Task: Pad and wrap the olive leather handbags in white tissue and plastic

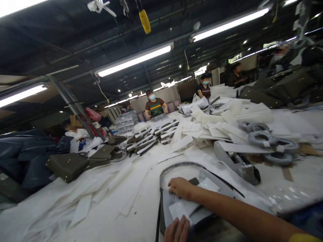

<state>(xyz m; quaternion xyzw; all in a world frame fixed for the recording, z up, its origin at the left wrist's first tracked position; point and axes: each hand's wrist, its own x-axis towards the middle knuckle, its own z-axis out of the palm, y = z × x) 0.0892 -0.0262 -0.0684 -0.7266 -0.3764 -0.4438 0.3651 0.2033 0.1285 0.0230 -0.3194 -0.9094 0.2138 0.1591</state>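
Nearest you, your left grip (177, 230) is cut off by the bottom edge; its fingers, side by side, rest at the clear plastic over a white packet (178, 210). You cannot tell whether it grasps anything. Just beyond it, your right grip (179, 188) reaches in from the right, its fingers curled downward; what they hold, if anything, is hidden. Under both grips lies an open grey bag (167, 200) with dark edging, on a white counter (136, 201). Another white packet (209, 185) lies in it, just beyond your right wrist.

Left of your grips, thin white sheets (83, 208) spread over the counter, with an olive bag (68, 164) past them. To the right and beyond are coils of grey tubing (262, 138). Farther ahead of your right grip, white foam pieces (219, 129) are heaped near bundles of dark and white strips (151, 136).

Well beyond both grips, a person in a green apron (156, 107) and a mask stands, with others farther right. Fluorescent tubes (136, 60) hang high above.
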